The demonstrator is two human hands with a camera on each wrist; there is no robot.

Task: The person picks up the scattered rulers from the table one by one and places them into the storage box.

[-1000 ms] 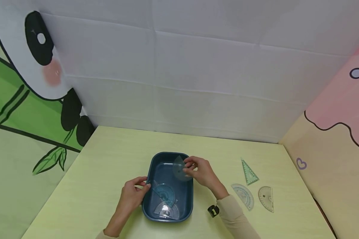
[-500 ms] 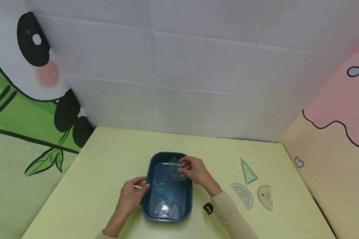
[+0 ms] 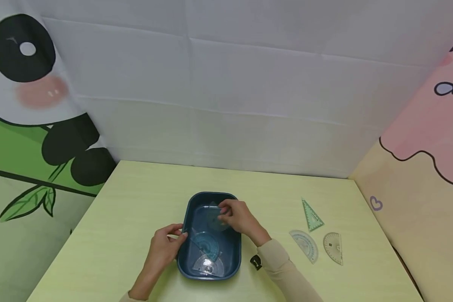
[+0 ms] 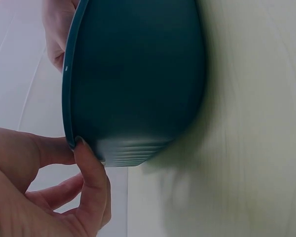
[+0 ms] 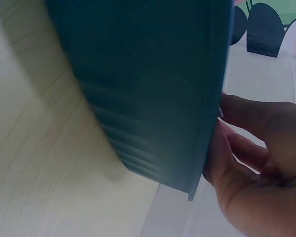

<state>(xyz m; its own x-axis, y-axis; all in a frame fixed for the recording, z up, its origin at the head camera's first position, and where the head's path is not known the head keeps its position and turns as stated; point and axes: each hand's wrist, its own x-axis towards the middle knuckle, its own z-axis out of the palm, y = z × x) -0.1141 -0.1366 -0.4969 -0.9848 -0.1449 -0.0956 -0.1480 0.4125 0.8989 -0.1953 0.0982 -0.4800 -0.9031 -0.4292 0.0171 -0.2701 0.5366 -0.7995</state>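
Observation:
A dark blue rectangular tub [image 3: 230, 251] stands on the table, and my left hand [image 3: 164, 246] pinches its left rim between thumb and fingers. In the left wrist view that grip on the rim [image 4: 68, 98] shows from outside. My right hand [image 3: 238, 218] is over the tub's far right part, pinching a clear protractor [image 3: 213, 219] by its edge. The right wrist view hides the protractor behind the tub wall [image 5: 148, 98]. Inside the tub lie a blue-tinted protractor [image 3: 206, 245] and, overlapping it nearer the front, a clear protractor [image 3: 208, 266].
On the table right of the tub lie a green set square [image 3: 312, 216] and two more protractors, one clear [image 3: 305, 246] and one yellowish [image 3: 334, 248]. A small black object [image 3: 256, 262] is beside the right sleeve [image 3: 283, 268]. A white backdrop [image 3: 249, 84] rises behind the table.
My right hand has moved left and slightly down, carrying the clear protractor further over the tub. My left hand keeps its hold on the rim. The head view has shifted slightly.

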